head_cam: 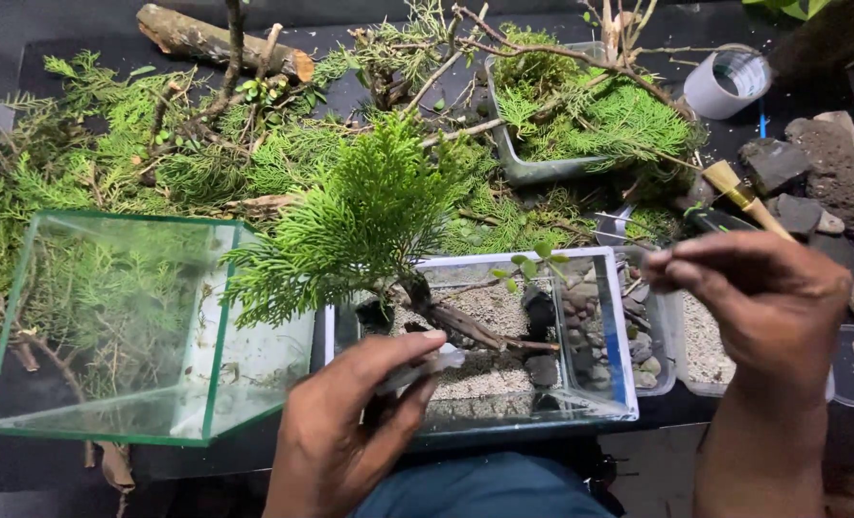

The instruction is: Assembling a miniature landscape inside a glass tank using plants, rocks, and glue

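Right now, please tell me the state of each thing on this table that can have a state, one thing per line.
Small glass tank: upright, open on top, holding sand, dark stones and a small tree.
Small tree: planted, leaning left.
Empty glass tank: tilted, nothing inside.
Grey tray: filled with green cuttings.
Tape roll: lying on its side.
Brush: lying flat.
Left hand: pinching a small pale object.
Right hand: fingers pinched together.
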